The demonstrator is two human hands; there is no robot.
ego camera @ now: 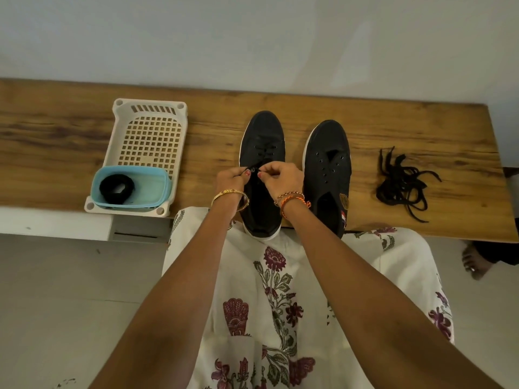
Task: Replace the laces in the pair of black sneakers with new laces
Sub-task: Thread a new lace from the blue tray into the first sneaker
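Two black sneakers stand side by side on a wooden bench (421, 130), toes pointing away. The left sneaker (262, 138) has a black lace threaded through its front eyelets. My left hand (231, 178) and my right hand (279, 176) meet over its middle, each pinching an end of that lace (254, 170). The right sneaker (328, 161) has bare eyelets and no lace. A loose tangle of black laces (404, 183) lies on the bench to the right of the shoes. A coiled black lace (117, 188) sits in a light blue tub (157, 186).
The blue tub rests in a white perforated plastic basket (148, 130) on the bench's left part. A pale wall runs behind the bench. Another person's bare foot (474, 262) shows on the floor at the right, below the bench edge.
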